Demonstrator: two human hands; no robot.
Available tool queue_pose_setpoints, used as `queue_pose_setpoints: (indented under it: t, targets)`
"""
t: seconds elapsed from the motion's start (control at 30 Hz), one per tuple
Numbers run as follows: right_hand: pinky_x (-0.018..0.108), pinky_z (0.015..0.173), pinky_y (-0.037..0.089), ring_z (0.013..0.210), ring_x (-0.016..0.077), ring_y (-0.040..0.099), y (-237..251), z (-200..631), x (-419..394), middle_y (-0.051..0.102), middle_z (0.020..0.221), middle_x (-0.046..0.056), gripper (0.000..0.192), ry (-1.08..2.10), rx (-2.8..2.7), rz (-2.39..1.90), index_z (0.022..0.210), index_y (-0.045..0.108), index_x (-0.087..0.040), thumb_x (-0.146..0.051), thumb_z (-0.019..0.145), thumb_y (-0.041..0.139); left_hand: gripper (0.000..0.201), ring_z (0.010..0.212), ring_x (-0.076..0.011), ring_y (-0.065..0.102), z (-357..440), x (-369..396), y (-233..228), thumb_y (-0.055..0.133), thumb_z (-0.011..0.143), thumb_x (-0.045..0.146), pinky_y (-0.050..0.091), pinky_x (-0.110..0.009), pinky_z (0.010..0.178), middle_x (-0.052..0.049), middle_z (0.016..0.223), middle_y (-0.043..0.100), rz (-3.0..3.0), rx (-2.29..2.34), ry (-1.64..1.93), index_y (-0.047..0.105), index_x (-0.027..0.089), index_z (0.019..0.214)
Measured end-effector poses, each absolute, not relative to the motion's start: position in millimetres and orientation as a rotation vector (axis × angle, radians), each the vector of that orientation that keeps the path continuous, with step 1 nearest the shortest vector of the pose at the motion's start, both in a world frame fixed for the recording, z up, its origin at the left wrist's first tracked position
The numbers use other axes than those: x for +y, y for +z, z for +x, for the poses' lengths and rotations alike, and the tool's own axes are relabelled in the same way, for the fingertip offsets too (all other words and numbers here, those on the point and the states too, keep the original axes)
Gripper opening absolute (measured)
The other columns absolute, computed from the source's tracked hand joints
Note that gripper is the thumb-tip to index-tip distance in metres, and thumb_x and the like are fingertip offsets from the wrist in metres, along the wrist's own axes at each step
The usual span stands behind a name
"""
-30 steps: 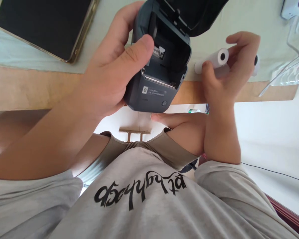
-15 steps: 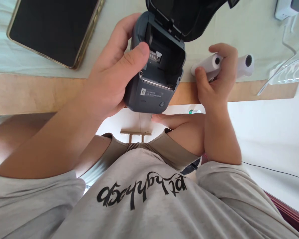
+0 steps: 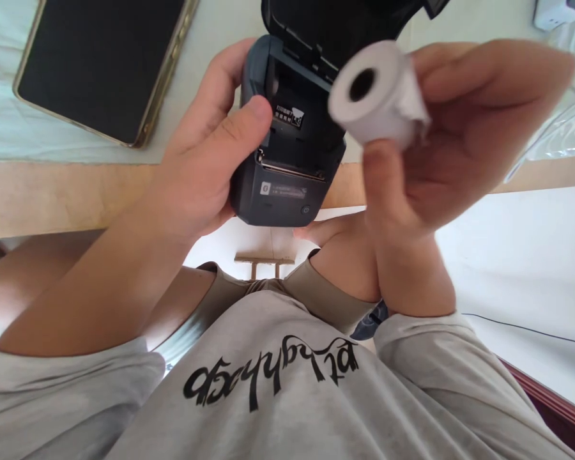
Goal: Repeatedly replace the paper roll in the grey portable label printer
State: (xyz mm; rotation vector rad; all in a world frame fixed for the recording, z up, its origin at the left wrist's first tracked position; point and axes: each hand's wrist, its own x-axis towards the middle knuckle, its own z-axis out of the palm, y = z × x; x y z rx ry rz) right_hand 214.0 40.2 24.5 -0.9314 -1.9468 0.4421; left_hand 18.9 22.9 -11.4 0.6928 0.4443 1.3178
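Observation:
My left hand grips a dark grey label printer by its side, thumb on the rim of its paper bay. The printer's black lid stands wide open at the top, and the bay shows a small printed label inside with no roll in it. Between the thumb and fingers of my right hand is a white paper roll, tilted so its dark core hole faces the printer. A loose paper end sticks out on the roll's right side. The roll overlaps the bay's right edge in view; whether they touch I cannot tell.
A dark-screened tablet in a clear case lies on the pale green cloth at upper left. The table's wooden edge runs across below it. A white plug adapter and clear plastic pieces with a cable are at right.
My right hand has lifted a white roll off the table and brought it up beside the printer's bay. The printer has shifted slightly left and down in view, still in my left hand.

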Motion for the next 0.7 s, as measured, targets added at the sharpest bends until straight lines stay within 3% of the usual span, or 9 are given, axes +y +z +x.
queue_pose_setpoints:
  t: [0.13,0.33,0.5,0.7]
  targets:
    - [0.033,0.099,0.061,0.115,0.0103,0.070,23,203,47,0.066,0.111,-0.001,0.015,0.321,-2.092,-0.714,0.109,0.054,-0.024,-0.019,0.095,0.060,0.027,0.086,-0.0119,0.074,18,22,-13,0.061,0.103,0.023,0.064,-0.022,0.066,0.000,0.106,0.069,0.699,0.446,1.308,0.056,0.014,0.128]
    - [0.034,0.099,0.062,0.116,0.0107,0.071,16,201,47,0.071,0.110,-0.004,0.012,0.265,-2.141,-0.784,0.105,0.056,-0.025,-0.021,0.096,0.063,0.038,0.077,-0.0125,0.070,16,24,-26,0.067,0.100,0.031,0.063,-0.026,0.063,0.000,0.100,0.067,0.751,0.352,1.310,0.051,0.017,0.132]
    - [0.030,0.099,0.061,0.114,0.0078,0.072,13,196,47,0.073,0.111,-0.005,0.010,0.322,-2.048,-0.775,0.096,0.055,-0.022,-0.021,0.096,0.065,0.029,0.078,-0.0114,0.069,16,24,-25,0.065,0.102,0.028,0.062,-0.025,0.064,0.001,0.100,0.068,0.751,0.340,1.334,0.053,0.018,0.127]
    - [0.036,0.110,0.063,0.111,0.0102,0.073,10,196,48,0.071,0.102,-0.004,0.007,0.445,-2.083,-0.871,0.090,0.058,-0.024,-0.023,0.097,0.060,0.031,0.108,-0.0178,0.074,15,27,-27,0.073,0.097,0.030,0.065,-0.026,0.076,-0.002,0.111,0.071,0.776,0.403,1.358,0.063,0.019,0.124]
